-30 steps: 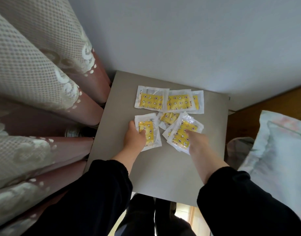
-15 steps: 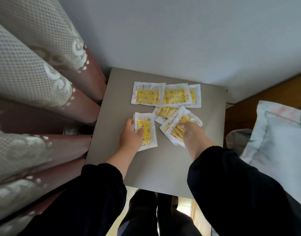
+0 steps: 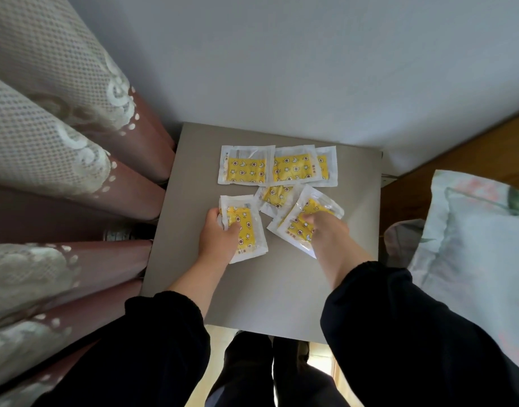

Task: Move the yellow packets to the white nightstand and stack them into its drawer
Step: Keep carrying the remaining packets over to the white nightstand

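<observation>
Several yellow packets in clear wrappers lie on the grey top of the nightstand [image 3: 281, 295]. My left hand [image 3: 220, 236] grips the near-left packet [image 3: 248, 230], thumb on its yellow face and fingers curled over its left edge. My right hand [image 3: 325, 230] pinches the tilted near-right packet [image 3: 293, 227], which lies over another. Two packets [image 3: 246, 165] [image 3: 295, 165] sit side by side at the back, a third [image 3: 328, 165] peeks out behind the right one, and one [image 3: 274, 196] lies partly covered in the middle. No drawer shows.
Brown curtains with white lace [image 3: 61, 171] hang against the nightstand's left side. A grey wall [image 3: 281, 60] stands behind it. A pale pillow [image 3: 472, 245] lies on the bed at the right, by a wooden headboard [image 3: 457, 154]. My legs [image 3: 270, 371] show below the front edge.
Both hands have closed on their packets: the left fingers curled round the near-left packet's edge, the right fingers bunched the near-right one. The packets have barely shifted.
</observation>
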Action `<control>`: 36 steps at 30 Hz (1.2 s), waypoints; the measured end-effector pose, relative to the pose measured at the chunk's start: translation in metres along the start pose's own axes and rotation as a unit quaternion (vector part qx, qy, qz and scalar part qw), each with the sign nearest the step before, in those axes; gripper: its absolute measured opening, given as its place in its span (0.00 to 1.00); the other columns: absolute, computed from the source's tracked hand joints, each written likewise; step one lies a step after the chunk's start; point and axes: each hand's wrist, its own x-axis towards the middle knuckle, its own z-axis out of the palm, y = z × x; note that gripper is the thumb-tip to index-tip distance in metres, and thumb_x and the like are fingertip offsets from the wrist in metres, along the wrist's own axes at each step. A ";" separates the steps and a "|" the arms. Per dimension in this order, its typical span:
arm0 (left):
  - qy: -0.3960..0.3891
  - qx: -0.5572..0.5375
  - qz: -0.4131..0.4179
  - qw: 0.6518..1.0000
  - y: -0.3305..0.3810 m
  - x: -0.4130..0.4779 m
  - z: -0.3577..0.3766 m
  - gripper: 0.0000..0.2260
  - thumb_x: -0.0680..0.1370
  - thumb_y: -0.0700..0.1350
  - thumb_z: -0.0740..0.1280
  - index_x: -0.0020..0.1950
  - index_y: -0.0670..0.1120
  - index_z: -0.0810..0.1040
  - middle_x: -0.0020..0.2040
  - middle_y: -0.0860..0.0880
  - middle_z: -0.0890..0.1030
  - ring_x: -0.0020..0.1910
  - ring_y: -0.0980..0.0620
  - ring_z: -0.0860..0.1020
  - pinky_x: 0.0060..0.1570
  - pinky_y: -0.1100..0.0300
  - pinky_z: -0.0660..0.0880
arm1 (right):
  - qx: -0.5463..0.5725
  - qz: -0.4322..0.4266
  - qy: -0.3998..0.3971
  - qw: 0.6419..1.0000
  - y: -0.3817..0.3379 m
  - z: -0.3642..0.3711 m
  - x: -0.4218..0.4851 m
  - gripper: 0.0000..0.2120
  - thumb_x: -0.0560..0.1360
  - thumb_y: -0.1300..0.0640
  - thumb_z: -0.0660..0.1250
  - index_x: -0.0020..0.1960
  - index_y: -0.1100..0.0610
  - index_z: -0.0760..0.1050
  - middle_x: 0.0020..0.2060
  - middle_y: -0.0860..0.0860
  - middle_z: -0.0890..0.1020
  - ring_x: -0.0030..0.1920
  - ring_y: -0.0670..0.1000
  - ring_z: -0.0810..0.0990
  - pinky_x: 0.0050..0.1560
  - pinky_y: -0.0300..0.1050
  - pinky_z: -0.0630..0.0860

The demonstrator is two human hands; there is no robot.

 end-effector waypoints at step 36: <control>-0.134 -0.059 -0.094 0.985 0.012 -0.099 -0.009 0.08 0.79 0.38 0.65 0.58 0.45 0.74 0.56 0.44 0.80 0.51 0.45 0.80 0.47 0.52 0.77 | -0.017 0.014 -0.174 0.984 0.034 -0.097 -0.079 0.13 0.73 0.69 0.67 0.58 0.62 0.76 0.53 0.59 0.83 0.50 0.58 0.83 0.42 0.56 0.78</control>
